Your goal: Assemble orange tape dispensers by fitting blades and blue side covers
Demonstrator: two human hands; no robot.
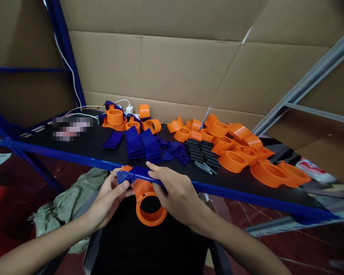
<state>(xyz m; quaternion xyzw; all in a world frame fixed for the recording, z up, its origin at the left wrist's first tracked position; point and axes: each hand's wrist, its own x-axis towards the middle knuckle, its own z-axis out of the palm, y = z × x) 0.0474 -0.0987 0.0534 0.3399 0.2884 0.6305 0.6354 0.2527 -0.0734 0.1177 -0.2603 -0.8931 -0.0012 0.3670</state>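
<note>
Both hands hold one orange ring part near the person, just in front of the black table. The left hand pinches its blue piece. The right hand wraps around the ring's right side, fingers closed

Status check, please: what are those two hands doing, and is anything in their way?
Left hand and right hand both grip one orange ring with blue piece. Held before the shelf edge. Nothing blocking.

No readable text, label or number; patch on black tabletop blurred out.
</note>
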